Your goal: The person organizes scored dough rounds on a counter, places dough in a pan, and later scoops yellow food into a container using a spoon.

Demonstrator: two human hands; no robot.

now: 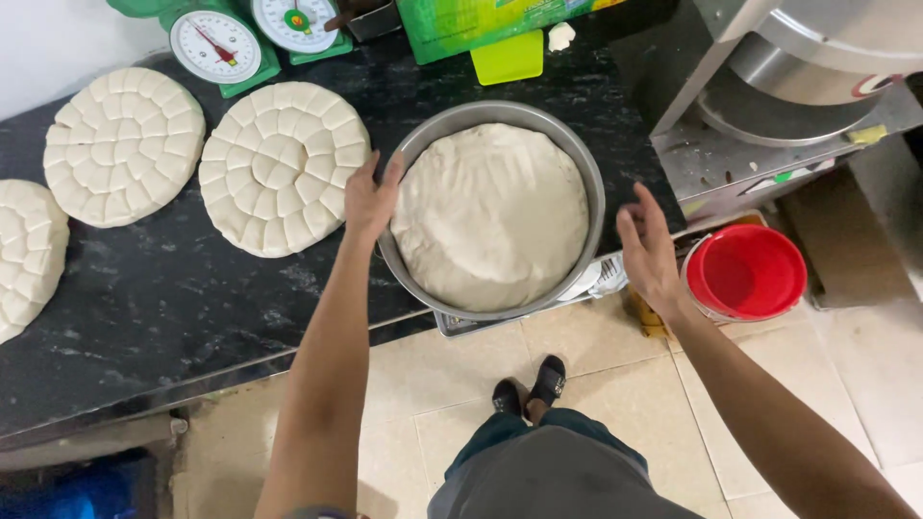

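A wide metal bowl (577,154) full of pale dough (490,216) stands at the front edge of a black stone counter (173,298). My left hand (370,197) grips the bowl's left rim. My right hand (649,252) hovers just right of the bowl, fingers spread, holding nothing. To the left of the bowl lies a round disc of dough cut into many small pieces (282,165).
Two more cut dough discs (123,144) (27,252) lie farther left. Two green dial scales (219,46) (296,23) stand at the back with a green box (461,24). A metal machine (798,77) stands right; a red bucket (748,272) sits on the tiled floor.
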